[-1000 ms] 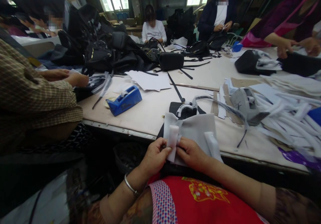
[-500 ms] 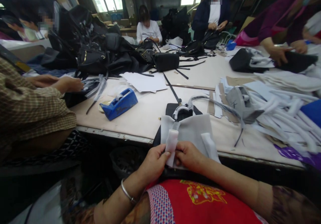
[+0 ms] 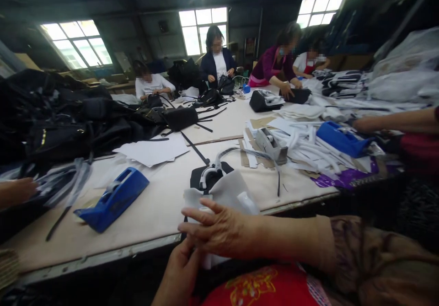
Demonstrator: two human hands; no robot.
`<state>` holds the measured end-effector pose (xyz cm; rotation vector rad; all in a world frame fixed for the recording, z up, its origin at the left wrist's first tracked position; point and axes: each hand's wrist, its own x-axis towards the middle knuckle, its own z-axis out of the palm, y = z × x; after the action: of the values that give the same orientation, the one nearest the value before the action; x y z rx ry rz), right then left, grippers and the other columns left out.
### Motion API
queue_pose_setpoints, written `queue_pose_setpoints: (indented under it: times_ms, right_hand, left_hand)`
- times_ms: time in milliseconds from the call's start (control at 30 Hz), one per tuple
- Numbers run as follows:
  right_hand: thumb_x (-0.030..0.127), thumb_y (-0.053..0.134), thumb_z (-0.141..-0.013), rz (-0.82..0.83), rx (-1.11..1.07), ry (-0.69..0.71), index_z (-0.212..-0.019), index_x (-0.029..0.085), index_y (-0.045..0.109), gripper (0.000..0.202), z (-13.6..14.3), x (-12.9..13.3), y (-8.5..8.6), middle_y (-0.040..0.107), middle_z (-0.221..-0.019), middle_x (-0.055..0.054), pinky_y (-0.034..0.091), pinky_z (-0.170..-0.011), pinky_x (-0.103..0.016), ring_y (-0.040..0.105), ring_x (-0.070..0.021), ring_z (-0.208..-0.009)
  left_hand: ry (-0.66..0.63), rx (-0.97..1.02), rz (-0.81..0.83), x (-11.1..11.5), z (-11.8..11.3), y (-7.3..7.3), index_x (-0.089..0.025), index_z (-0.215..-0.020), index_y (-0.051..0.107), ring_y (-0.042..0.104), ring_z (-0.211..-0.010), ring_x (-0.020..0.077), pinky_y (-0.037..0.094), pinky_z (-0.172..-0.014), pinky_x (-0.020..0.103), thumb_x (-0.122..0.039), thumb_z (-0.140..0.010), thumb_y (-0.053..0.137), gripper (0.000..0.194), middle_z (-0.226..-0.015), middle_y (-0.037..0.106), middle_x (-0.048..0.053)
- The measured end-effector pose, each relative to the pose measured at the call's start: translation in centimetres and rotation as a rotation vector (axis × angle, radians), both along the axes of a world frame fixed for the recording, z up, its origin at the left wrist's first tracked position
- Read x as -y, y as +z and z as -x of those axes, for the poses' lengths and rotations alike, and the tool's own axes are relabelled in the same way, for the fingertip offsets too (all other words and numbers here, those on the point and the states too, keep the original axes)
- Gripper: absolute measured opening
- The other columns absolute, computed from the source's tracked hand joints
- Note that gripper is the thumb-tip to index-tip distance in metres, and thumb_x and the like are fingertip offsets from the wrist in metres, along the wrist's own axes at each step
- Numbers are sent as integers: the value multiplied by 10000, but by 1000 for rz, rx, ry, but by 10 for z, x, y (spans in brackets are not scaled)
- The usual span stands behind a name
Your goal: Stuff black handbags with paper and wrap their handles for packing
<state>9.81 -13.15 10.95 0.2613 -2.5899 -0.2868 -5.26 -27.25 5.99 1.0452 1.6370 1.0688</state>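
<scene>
Fingers of the right hand are splayed wide, palm down, lying across a white foam-like sheet; this one is unclenched. The left hand sits just below at 7 o'clock, thumb pointing up, partly covered by the right; whether it grasps anything I cannot tell. The sheet lies at the tabletop edge, just under and beyond the hands, with a rolled white piece on its right part.

From the hands, a black bag with a white-wrapped handle lies at 12 o'clock, behind the sheet. A clear-wrapped strap arches toward 1 o'clock, near a grey tape dispenser. White tubes are heaped at 2 o'clock, a blue dispenser beyond them. A nearer blue dispenser stands at 10 o'clock, papers at 11. A co-worker's hand shows at 9.

The front edge runs from 8 o'clock up to 3. Pale surface shows between the nearer dispenser and the bag.
</scene>
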Motion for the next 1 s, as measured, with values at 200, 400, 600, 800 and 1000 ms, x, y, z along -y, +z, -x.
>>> queue_pose_setpoints:
  times_ms: [200,400,600,800,1000]
  right_hand:
    - [204,468,-975,-21,64,-36,-955,134,714,257,32,9,-42,682,-1126,-126,357,-1085,-572,458,-367,-1318]
    - [207,486,-960,14,6,-86,-991,80,696,248,28,16,-45,688,-1088,-170,373,-1046,-590,538,-389,-1225]
    - [219,499,-955,45,106,-100,-1018,71,692,251,21,21,-31,677,-1132,-181,381,-1044,-565,521,-380,-1244]
    - [319,606,-909,316,77,-91,-1130,163,657,275,-11,-31,14,576,-1370,-117,410,-1056,-457,466,-279,-1309]
    - [223,650,-892,629,160,-973,-1155,85,659,297,-61,-171,-29,644,-1214,-181,426,-1009,-353,578,-256,-1155]
  left_hand:
    - [-10,-39,15,1,3,-11,-149,-1121,702,639,-1055,282,517,-939,334,-547,-875,615,475,-1116,731,88]
    - [-18,-87,-29,5,1,-7,-163,-1146,695,603,-1190,305,480,-1034,340,-575,-820,658,527,-1235,699,108]
    - [62,-142,9,4,-2,-14,-144,-1112,724,667,-1051,322,539,-946,356,-607,-766,695,579,-1132,741,116]
    - [85,-75,68,5,6,-28,-162,-1125,740,687,-1024,314,561,-900,347,-620,-747,705,594,-1069,761,83]
    - [118,-26,99,1,12,-26,-186,-1092,772,709,-994,332,577,-895,374,-620,-675,756,602,-1038,776,78]
